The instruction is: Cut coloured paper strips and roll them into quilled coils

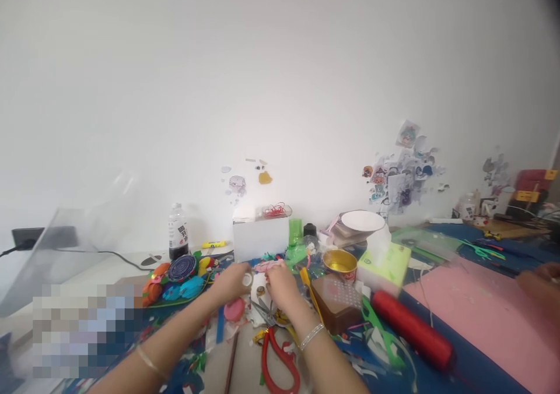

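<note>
My left hand point(231, 283) is closed, with a small round white thing point(247, 279) at its fingers that may be a roll of tape. Beside it my right hand point(282, 286) has its fingers curled down next to a crumpled pink piece point(266, 266); what they grip is hidden. Between the hands lies a white piece point(258, 282). Just below them are scissors with red handles point(280, 368), blades pointing away from me. A round pink piece point(234, 309) is under my left wrist.
A white box point(261, 239) stands behind my hands. Left are a bottle point(178, 231) and colourful clay-like shapes point(192, 286). To the right are a gold bowl point(340, 261), brown box point(336, 306), tissue pack point(385, 263), red thread spool point(413, 327) and another person's hand point(540, 283).
</note>
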### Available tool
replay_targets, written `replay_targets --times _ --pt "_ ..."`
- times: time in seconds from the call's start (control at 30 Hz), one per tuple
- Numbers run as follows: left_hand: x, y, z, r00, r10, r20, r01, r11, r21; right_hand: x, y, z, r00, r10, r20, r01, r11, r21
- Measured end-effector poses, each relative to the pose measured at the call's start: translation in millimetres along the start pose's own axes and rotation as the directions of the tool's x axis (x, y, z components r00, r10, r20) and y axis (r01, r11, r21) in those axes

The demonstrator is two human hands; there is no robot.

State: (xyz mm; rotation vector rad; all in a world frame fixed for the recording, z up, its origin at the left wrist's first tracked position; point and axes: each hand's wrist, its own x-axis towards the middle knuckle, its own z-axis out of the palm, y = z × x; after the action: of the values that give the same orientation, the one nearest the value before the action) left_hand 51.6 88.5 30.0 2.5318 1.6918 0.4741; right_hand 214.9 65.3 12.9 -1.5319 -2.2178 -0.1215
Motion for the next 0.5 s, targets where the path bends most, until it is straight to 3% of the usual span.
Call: replay_targets --times 0.1,0.2,0.37,0.5 --pt "-7.4 -23.1 -16.6 0.999 -0.039 -0.031 0.038 0.999 -0.022 0.9 -7.3 10.8 0.993 -0.108 0.043 0.109 0.994 -0.02" --pt "-16.9 -39.3 -21.0 0.999 -0.049 -0.002 0.049 0.997 -0.055 1.3 -12.6 18.3 0.983 -0.165 0.082 0.168 0.985 -0.04" --pt "-28.4 -41.7 -15.2 0.999 -0.036 0.041 0.039 0.995 -0.093 1.6 -12.9 16.8 0.98 -0.18 0.089 0.185 0.981 -0.057" --pt "-44.2 -48.9 -28.9 0.999 -0.038 0.017 0.04 0.994 -0.101 -0.1 -11.9 7.9 0.988 -0.151 0.033 0.153 0.987 -0.045"
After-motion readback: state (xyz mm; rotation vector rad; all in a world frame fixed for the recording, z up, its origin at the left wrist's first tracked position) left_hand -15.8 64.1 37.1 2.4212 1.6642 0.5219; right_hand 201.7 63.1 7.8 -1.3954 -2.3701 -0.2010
